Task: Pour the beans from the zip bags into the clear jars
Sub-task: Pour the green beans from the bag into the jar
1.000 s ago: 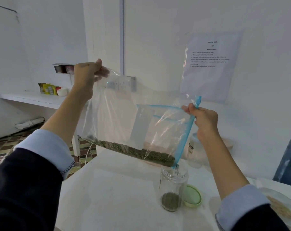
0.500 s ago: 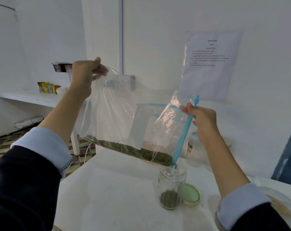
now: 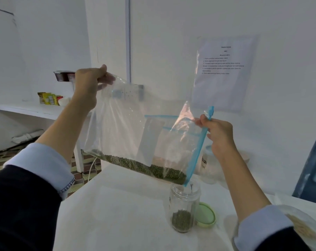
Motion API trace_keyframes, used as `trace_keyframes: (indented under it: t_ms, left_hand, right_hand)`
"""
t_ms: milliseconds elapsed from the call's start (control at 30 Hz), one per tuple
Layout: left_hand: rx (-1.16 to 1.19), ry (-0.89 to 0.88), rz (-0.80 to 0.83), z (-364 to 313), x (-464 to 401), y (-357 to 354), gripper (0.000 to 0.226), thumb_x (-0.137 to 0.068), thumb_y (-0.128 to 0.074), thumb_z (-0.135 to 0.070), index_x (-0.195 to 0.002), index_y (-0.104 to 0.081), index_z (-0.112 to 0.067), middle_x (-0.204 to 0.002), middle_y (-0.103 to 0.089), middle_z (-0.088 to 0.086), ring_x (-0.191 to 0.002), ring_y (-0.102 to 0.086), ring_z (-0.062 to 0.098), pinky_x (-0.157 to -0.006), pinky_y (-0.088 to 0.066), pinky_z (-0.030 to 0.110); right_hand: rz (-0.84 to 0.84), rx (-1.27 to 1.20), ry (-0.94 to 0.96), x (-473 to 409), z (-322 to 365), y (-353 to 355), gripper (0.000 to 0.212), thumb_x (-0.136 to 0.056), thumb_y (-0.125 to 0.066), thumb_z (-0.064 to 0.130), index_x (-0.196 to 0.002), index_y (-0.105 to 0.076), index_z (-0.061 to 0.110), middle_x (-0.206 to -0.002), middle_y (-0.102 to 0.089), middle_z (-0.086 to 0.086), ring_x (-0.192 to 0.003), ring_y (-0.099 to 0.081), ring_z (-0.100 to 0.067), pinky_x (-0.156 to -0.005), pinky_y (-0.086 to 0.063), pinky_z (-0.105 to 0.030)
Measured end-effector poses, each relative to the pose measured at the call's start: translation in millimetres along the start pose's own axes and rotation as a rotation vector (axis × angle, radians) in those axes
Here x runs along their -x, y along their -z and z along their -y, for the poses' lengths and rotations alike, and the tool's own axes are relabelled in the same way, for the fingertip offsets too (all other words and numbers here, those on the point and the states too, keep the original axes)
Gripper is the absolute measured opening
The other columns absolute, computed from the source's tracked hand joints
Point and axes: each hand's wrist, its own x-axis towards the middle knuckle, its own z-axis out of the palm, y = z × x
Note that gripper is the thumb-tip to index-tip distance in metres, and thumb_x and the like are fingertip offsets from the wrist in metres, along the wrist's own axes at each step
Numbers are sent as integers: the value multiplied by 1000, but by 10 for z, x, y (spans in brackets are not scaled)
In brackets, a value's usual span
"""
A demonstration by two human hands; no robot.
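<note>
Head view: large clear zip bag (image 3: 135, 131) held tilted in the air above a white table (image 3: 117, 214), blue zipper edge (image 3: 199, 151) turned down to the right. Left hand (image 3: 89, 82) raised high, fingers and thumb pinching the closed bottom corner of the bag. Right hand (image 3: 217, 134) lower, fingers curled round the upper end of the zipper strip. Green mung beans (image 3: 144, 167) gathered in a band along the low edge of the bag, thickest at the corner beside the zipper. Lowest bag corner directly over the mouth of an open clear jar (image 3: 184, 207) standing upright on the table; thin trickle of beans visible inside the jar neck; shallow layer of beans already on the jar floor (image 3: 181, 220). Pale green lid (image 3: 206, 215) lying flat just beside the jar, on its right. Second container (image 3: 208, 165) behind the right wrist, contents unclear. Another bag of pale grains (image 3: 302, 230) at the lower right edge. Printed sheet (image 3: 224, 71) on the wall behind. Step in hand, by judgement: pouring, early on, most beans not yet out of the bag. Next move likely calls for raising the left corner further while keeping the spout corner centred over the narrow jar mouth; risk of beans spilling onto the table if the corner drifts.
</note>
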Motion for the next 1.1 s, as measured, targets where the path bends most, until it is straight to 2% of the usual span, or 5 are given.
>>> trace_keyframes:
  t_ms: [467, 633, 733, 833, 1100]
  left_hand:
    - [-32, -66, 7, -53, 9, 11, 30, -93, -53, -16, -65, -62, -9, -57, -68, -6, -60, -60, 7, -64, -44, 17]
    - [-29, -74, 3, -61, 8, 25, 29, -93, -53, -18, -67, -63, -9, -58, -68, -7, -60, -60, 8, -64, -45, 16]
    - [-48, -70, 43, -65, 26, 20, 29, -94, -53, -18, -69, -63, -8, -59, -69, -7, -61, -61, 8, -67, -47, 17]
    - [-17, -63, 15, -52, 15, 33, 29, -94, -53, -17, -67, -63, -9, -59, -68, -6, -60, -61, 8, -66, -47, 17]
    - [4, -45, 44, -24, -17, 32, 31, -93, -55, -16, -64, -64, -9, -60, -69, -4, -60, -61, 12, -79, -50, 29]
  right_hand:
    - [-53, -30, 2, 19, 1, 29, 19, -88, -67, 23, -94, -74, 7, -90, -70, 5, -75, -53, -1, -67, -38, -17]
    - [-49, -46, 42, 3, -28, 33, 16, -88, -66, 21, -90, -74, 6, -96, -73, -1, -75, -59, 3, -64, -41, -6]
    - [-8, -15, 20, 8, -34, 20, 18, -88, -67, 23, -92, -74, 7, -98, -73, -1, -84, -60, -3, -74, -41, -16]
    - [-39, -50, 16, -8, -42, 37, 16, -88, -66, 22, -89, -74, 7, -97, -73, -1, -79, -59, -1, -63, -39, -10]
    - [-21, -39, 5, -21, -85, 43, 14, -89, -66, 20, -83, -72, 9, -93, -73, -1, -79, -61, -2, -79, -44, -13]
